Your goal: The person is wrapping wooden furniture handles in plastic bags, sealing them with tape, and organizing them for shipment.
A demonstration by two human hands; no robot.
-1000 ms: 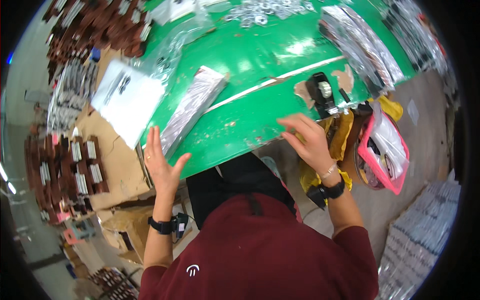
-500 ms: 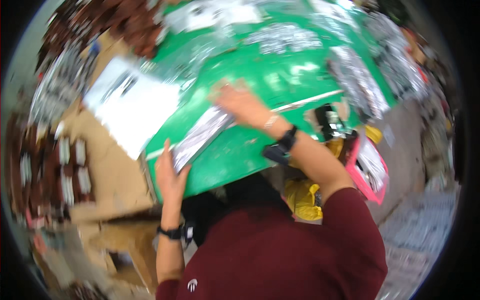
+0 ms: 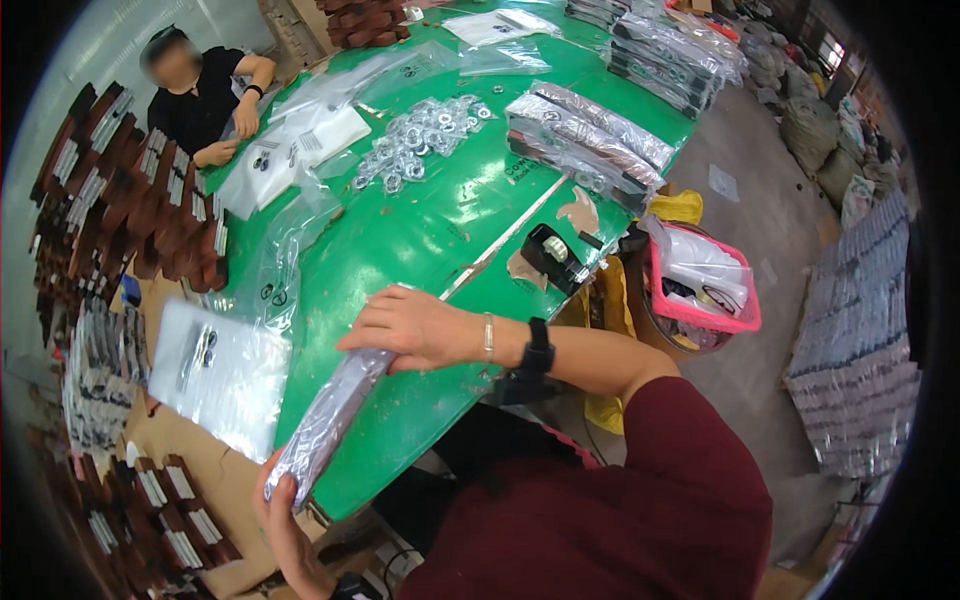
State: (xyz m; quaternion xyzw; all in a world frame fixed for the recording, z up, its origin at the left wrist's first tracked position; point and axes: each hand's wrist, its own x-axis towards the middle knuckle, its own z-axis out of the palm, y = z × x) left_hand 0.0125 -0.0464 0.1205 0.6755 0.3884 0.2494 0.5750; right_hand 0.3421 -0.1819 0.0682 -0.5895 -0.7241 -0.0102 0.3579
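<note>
A long, narrow bundle wrapped in shiny clear plastic [image 3: 332,418] lies slantwise at the near edge of the green table [image 3: 440,245]. My left hand [image 3: 284,512] closes round its near end, the thumb on top and the fingers at the far side. Over the far end, my right hand [image 3: 418,328] is bent with its fingers curled onto the plastic. What the wrapping holds is hard to make out. A stack of flat clear plastic bags [image 3: 225,375] is beside the bundle on the left.
Small clear-bagged rings [image 3: 420,140] are heaped mid-table. Wrapped bundles [image 3: 590,135] lie at the right, near a tape dispenser [image 3: 553,255]. A pink basket [image 3: 735,315] stands off the right edge. Brown pieces [image 3: 140,200] are stacked left, near another person [image 3: 205,100].
My view has swung, bringing the other person and the floor at right into sight. Both hands stay on the bundle, which appears lower and further left in the picture.
</note>
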